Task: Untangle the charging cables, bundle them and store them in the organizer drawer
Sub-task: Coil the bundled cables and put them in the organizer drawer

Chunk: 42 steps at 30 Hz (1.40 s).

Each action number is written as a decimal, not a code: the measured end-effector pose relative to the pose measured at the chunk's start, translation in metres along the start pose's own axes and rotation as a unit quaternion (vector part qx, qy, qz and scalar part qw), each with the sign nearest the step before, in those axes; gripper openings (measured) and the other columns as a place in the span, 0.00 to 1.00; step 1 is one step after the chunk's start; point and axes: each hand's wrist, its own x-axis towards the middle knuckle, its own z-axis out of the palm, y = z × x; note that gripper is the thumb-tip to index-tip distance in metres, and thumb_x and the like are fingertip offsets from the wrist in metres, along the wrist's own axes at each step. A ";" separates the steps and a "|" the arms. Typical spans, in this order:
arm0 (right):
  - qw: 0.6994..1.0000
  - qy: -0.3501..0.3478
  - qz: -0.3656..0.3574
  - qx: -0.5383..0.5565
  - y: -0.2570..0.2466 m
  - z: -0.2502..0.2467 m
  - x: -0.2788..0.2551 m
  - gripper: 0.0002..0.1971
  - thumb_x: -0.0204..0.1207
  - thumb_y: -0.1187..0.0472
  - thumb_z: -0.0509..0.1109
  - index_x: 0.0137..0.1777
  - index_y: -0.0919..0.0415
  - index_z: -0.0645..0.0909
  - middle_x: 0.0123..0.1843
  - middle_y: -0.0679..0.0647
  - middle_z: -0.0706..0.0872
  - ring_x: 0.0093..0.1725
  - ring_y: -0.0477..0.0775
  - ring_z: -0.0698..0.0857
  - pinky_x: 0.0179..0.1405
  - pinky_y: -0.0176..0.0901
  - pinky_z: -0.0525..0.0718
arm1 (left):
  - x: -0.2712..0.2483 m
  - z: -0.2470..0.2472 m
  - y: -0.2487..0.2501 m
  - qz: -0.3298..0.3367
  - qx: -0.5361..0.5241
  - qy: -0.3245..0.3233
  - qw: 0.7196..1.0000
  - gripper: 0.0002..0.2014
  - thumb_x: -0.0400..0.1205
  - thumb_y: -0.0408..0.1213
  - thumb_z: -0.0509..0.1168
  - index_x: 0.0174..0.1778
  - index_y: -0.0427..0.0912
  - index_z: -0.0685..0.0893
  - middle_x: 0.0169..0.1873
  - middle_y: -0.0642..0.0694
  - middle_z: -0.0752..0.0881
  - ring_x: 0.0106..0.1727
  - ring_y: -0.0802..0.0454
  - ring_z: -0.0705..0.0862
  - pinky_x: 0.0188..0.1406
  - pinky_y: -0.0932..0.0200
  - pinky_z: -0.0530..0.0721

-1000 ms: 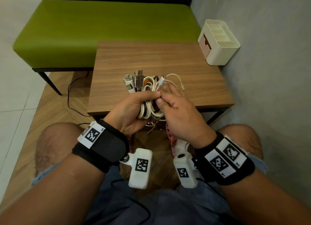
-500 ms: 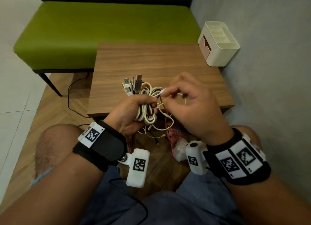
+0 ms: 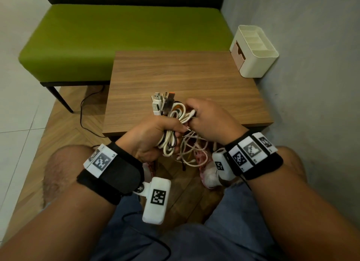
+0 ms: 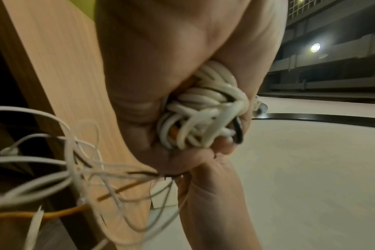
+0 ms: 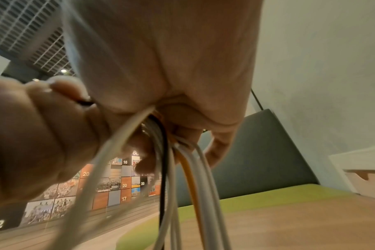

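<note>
Left hand [image 3: 148, 136] clenched round cable bundle [image 3: 171, 128] to keep coils gathered; right hand [image 3: 212, 122] fingers pinching a white strand, likely wrapping it round; organizer [image 3: 253, 52] waiting on counter [image 3: 175, 79].

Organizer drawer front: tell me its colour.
The drawer front is light pinkish tan, set in a cream organizer; clearest in the head view.

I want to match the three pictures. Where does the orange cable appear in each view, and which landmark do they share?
Head: the orange cable shows as a short arc in the coil above the left hand, centre of the picture.
Left wrist: it runs along the lower left, hanging loose below the hand.
Right wrist: it hangs down the lower middle among white cables.
Shared landmark: the wooden table, also and.
</note>
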 end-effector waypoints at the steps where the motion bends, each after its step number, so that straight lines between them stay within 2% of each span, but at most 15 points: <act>1: 1.000 -0.005 0.011 0.000 0.001 -0.002 0.001 0.05 0.79 0.59 0.69 0.48 0.46 0.80 0.43 0.44 0.85 0.47 0.47 0.83 0.39 0.41 0.74 | -0.001 -0.001 0.001 -0.006 0.008 -0.009 1.000 0.04 0.67 0.29 0.68 0.31 0.39 0.78 0.23 0.45 0.74 0.22 0.51 0.75 0.22 0.60 0.78; 4: 0.999 -0.016 0.033 0.001 0.001 -0.008 0.004 0.05 0.76 0.60 0.70 0.41 0.48 0.81 0.39 0.45 0.86 0.40 0.45 0.84 0.33 0.40 0.74 | -0.003 -0.004 0.002 -0.022 0.032 -0.040 0.998 0.06 0.68 0.29 0.68 0.26 0.41 0.82 0.24 0.44 0.76 0.23 0.51 0.78 0.23 0.59 0.80; 7: 0.999 -0.023 0.036 0.000 0.002 -0.009 0.007 0.03 0.76 0.59 0.71 0.41 0.50 0.83 0.38 0.47 0.86 0.39 0.47 0.84 0.32 0.42 0.77 | -0.005 -0.002 0.003 -0.021 0.052 -0.056 0.997 0.05 0.68 0.30 0.69 0.28 0.42 0.85 0.25 0.45 0.78 0.24 0.53 0.79 0.23 0.60 0.81; 11: 0.999 0.001 0.046 0.012 0.006 -0.004 0.007 0.10 0.75 0.60 0.71 0.34 0.47 0.77 0.36 0.46 0.84 0.37 0.48 0.83 0.31 0.41 0.73 | -0.005 0.002 0.002 0.006 0.066 -0.032 0.997 0.06 0.68 0.25 0.71 0.29 0.39 0.84 0.23 0.43 0.78 0.21 0.52 0.79 0.22 0.61 0.79; 15: 0.993 0.024 0.045 0.106 0.011 -0.004 0.000 0.05 0.75 0.56 0.74 0.39 0.50 0.82 0.36 0.46 0.86 0.34 0.38 0.81 0.33 0.38 0.75 | -0.003 0.006 0.002 0.035 0.005 -0.022 0.999 0.04 0.69 0.26 0.68 0.33 0.37 0.80 0.22 0.44 0.77 0.21 0.52 0.77 0.23 0.61 0.78; 17: 0.982 0.026 0.062 0.178 0.017 -0.003 -0.005 0.06 0.75 0.51 0.76 0.41 0.50 0.83 0.37 0.49 0.87 0.36 0.42 0.83 0.38 0.44 0.80 | -0.003 0.005 0.005 0.041 -0.036 -0.022 0.998 0.05 0.69 0.29 0.66 0.38 0.37 0.77 0.21 0.47 0.75 0.21 0.54 0.75 0.24 0.61 0.77; 20: 0.974 0.017 0.076 0.215 0.023 0.003 -0.009 0.07 0.76 0.46 0.73 0.50 0.45 0.83 0.45 0.49 0.90 0.46 0.51 0.89 0.53 0.60 0.87 | -0.004 0.000 0.009 0.061 -0.076 -0.006 0.995 0.05 0.70 0.30 0.64 0.41 0.37 0.77 0.22 0.49 0.75 0.22 0.56 0.75 0.24 0.62 0.78; 23: 0.971 0.043 0.092 0.215 0.017 0.007 -0.013 0.06 0.81 0.46 0.68 0.52 0.45 0.81 0.40 0.47 0.87 0.40 0.48 0.86 0.50 0.58 0.86 | -0.003 0.001 0.011 0.080 -0.112 0.016 0.990 0.04 0.72 0.29 0.64 0.41 0.38 0.79 0.22 0.50 0.74 0.23 0.56 0.74 0.25 0.62 0.76; 27: 0.965 0.072 0.091 0.236 0.004 0.010 -0.018 0.14 0.83 0.40 0.62 0.54 0.48 0.81 0.34 0.44 0.81 0.34 0.43 0.80 0.38 0.45 0.78 | -0.003 0.006 0.013 0.107 -0.125 0.048 0.985 0.04 0.71 0.31 0.64 0.40 0.39 0.79 0.23 0.50 0.73 0.23 0.57 0.73 0.26 0.62 0.75; 29: 0.952 0.073 0.104 0.277 -0.002 0.010 -0.019 0.23 0.80 0.32 0.58 0.53 0.49 0.83 0.31 0.42 0.78 0.33 0.43 0.77 0.39 0.47 0.76 | -0.002 0.006 0.013 0.113 -0.122 0.054 0.985 0.03 0.72 0.31 0.64 0.40 0.39 0.79 0.23 0.50 0.74 0.24 0.57 0.74 0.28 0.62 0.75; 31: 0.933 0.072 0.108 0.336 -0.007 0.010 -0.020 0.29 0.74 0.28 0.55 0.51 0.52 0.84 0.28 0.42 0.74 0.33 0.49 0.74 0.39 0.53 0.73 | -0.002 0.008 0.012 0.113 -0.127 0.056 0.984 0.02 0.73 0.31 0.64 0.40 0.39 0.79 0.24 0.50 0.74 0.25 0.56 0.75 0.29 0.62 0.76; 33: 0.911 0.074 0.101 0.393 -0.010 0.009 -0.020 0.28 0.78 0.35 0.52 0.51 0.56 0.83 0.28 0.47 0.70 0.34 0.56 0.70 0.38 0.53 0.70 | -0.001 0.009 0.012 0.112 -0.125 0.062 0.984 0.02 0.74 0.30 0.64 0.40 0.39 0.79 0.25 0.49 0.75 0.26 0.56 0.75 0.30 0.62 0.77; 36: 0.904 0.097 0.091 0.405 -0.013 0.002 -0.023 0.20 0.89 0.52 0.51 0.52 0.62 0.81 0.28 0.49 0.71 0.33 0.55 0.72 0.36 0.49 0.71 | 0.001 0.013 0.012 0.109 -0.110 0.066 0.986 0.02 0.78 0.29 0.62 0.40 0.39 0.78 0.27 0.48 0.76 0.27 0.55 0.77 0.30 0.62 0.78; 39: 0.916 0.117 0.084 0.375 -0.017 -0.001 -0.024 0.18 0.88 0.50 0.54 0.50 0.58 0.83 0.32 0.49 0.81 0.38 0.56 0.81 0.46 0.59 0.81 | 0.001 0.016 0.013 0.108 -0.114 0.065 0.985 0.04 0.80 0.28 0.60 0.43 0.38 0.79 0.29 0.46 0.79 0.29 0.55 0.79 0.30 0.62 0.80; 42: 0.916 0.139 0.092 0.365 -0.021 0.000 -0.025 0.17 0.84 0.43 0.57 0.47 0.45 0.86 0.46 0.54 0.91 0.50 0.61 0.88 0.60 0.67 0.83 | 0.001 0.020 0.012 0.122 -0.122 0.071 0.983 0.07 0.80 0.26 0.61 0.52 0.34 0.80 0.40 0.39 0.83 0.29 0.55 0.81 0.29 0.60 0.82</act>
